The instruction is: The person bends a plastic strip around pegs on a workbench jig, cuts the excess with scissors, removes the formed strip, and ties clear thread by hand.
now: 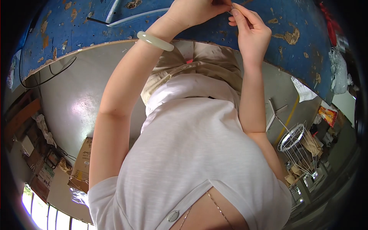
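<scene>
At the top edge of the head view, my left hand [196, 10] is bent inward with its fingers closed, partly cut off by the frame. Facing it, my right hand [253, 35] pinches thumb and forefinger together. Both sets of fingertips meet over the blue table [214, 31]. Whatever lies between them is too small to make out. A long pale, translucent strip [140, 16] runs along the table toward my left wrist, where a pale green bangle [155, 41] sits. Close to the strip's left end lies a thin black piece [97, 20].
Another translucent strip [113, 10] lies at the upper left. A black cable [50, 78] loops off the table's left edge. White paper [303, 90] hangs at the right edge, near a clear plastic bag [339, 73]. A wire-frame stand [299, 143] and a cardboard box [81, 165] stand below.
</scene>
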`<state>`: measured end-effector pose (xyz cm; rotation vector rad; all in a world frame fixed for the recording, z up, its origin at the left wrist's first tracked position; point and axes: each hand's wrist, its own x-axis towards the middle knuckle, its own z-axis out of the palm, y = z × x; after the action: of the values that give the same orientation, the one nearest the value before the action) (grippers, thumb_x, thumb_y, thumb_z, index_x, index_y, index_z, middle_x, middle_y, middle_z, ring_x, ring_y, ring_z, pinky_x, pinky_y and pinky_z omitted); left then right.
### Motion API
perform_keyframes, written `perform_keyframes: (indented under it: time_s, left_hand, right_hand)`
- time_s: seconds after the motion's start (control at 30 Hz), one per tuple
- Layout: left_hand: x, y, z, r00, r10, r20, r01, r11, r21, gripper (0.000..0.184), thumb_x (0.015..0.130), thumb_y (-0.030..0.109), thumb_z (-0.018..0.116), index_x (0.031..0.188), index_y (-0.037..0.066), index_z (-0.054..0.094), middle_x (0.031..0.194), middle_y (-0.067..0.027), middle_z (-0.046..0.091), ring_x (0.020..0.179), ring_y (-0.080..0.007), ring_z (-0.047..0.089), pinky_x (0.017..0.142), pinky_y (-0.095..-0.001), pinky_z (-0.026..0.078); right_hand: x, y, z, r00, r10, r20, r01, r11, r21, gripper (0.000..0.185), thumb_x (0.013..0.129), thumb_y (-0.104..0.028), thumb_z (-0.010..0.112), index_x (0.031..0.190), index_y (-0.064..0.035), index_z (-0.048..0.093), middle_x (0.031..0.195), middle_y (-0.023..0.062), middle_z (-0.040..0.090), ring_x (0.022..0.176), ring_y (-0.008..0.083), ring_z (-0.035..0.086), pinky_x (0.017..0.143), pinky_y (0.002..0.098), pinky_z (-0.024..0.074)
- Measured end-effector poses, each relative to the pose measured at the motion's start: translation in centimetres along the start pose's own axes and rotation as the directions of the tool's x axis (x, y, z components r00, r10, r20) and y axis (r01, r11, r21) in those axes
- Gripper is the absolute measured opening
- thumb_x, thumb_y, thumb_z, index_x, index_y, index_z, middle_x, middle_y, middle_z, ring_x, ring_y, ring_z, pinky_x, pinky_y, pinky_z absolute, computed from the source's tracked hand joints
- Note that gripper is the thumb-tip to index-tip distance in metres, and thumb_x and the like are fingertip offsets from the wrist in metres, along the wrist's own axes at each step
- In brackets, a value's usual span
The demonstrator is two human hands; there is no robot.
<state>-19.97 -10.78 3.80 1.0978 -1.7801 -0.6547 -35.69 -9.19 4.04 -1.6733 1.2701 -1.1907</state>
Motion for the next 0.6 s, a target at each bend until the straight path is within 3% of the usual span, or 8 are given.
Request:
perform_keyframes:
  time_s: [0.2, 0.3, 0.4, 0.5, 0.6]
  left_hand:
    - [-0.3, -0.1, 0.1, 0.999, -0.012, -0.031, 0.011, 1.0, -0.025, 0.01, 0.072, 0.007, 0.065, 0.079, 0.001, 0.066, 0.075, -0.0158, 0.061, 0.069, -0.0344, 0.061, 0.063, -0.0372, 0.048]
    - [-0.3, 0.1, -0.1, 0.999, -0.028, -0.034, 0.028, 1.0, 0.0, 0.01, 0.073, 0.007, 0.065, 0.08, 0.001, 0.066, 0.075, -0.0159, 0.061, 0.069, -0.0345, 0.061, 0.063, -0.0369, 0.049]
    - [-0.3, 0.1, -0.1, 0.998, -0.027, -0.05, 0.026, 0.999, -0.02, 0.01, 0.074, 0.007, 0.064, 0.08, 0.0, 0.066, 0.076, -0.016, 0.061, 0.07, -0.0341, 0.061, 0.064, -0.0367, 0.049]
    - [-0.3, 0.2, -0.3, 0.997, -0.042, -0.057, 0.039, 0.998, -0.044, 0.01, 0.074, 0.007, 0.065, 0.081, 0.0, 0.066, 0.076, -0.0162, 0.061, 0.07, -0.0337, 0.062, 0.064, -0.0363, 0.049]
    - [-0.3, 0.4, -0.6, 0.997, -0.053, -0.048, 0.05, 0.997, -0.059, 0.01, 0.074, 0.007, 0.065, 0.081, 0.0, 0.066, 0.076, -0.0163, 0.061, 0.07, -0.0337, 0.062, 0.064, -0.0363, 0.049]
  right_hand:
    - [-0.6, -0.5, 1.2, 0.989, 0.033, -0.141, -0.042, 0.997, -0.063, 0.012, 0.086, 0.0, 0.061, 0.095, 0.0045, 0.066, 0.075, 0.0074, 0.064, 0.061, 0.011, 0.06, 0.055, 0.0226, 0.05]
    - [-0.8, 1.0, 0.9, 0.991, 0.053, -0.122, -0.05, 0.998, 0.025, 0.014, 0.085, -0.004, 0.065, 0.096, 0.0029, 0.068, 0.083, 0.0079, 0.067, 0.069, 0.0119, 0.065, 0.063, 0.022, 0.0519]
    - [-0.6, 1.5, 0.6, 0.993, 0.01, -0.117, -0.007, 1.0, 0.024, 0.013, 0.085, -0.003, 0.064, 0.095, 0.0038, 0.068, 0.08, 0.0087, 0.068, 0.067, 0.0115, 0.065, 0.06, 0.0221, 0.0524]
    - [-0.6, 0.9, 0.9, 0.992, 0.003, -0.124, -0.007, 0.999, -0.034, 0.009, 0.081, -0.003, 0.068, 0.089, 0.0018, 0.068, 0.076, 0.0069, 0.067, 0.064, 0.0123, 0.065, 0.059, 0.0233, 0.0517]
    - [-0.3, -1.1, 1.2, 0.993, -0.048, -0.11, 0.033, 0.99, -0.134, 0.01, 0.084, 0.001, 0.062, 0.093, 0.0037, 0.066, 0.073, 0.0076, 0.063, 0.058, 0.0112, 0.06, 0.054, 0.0228, 0.0487]
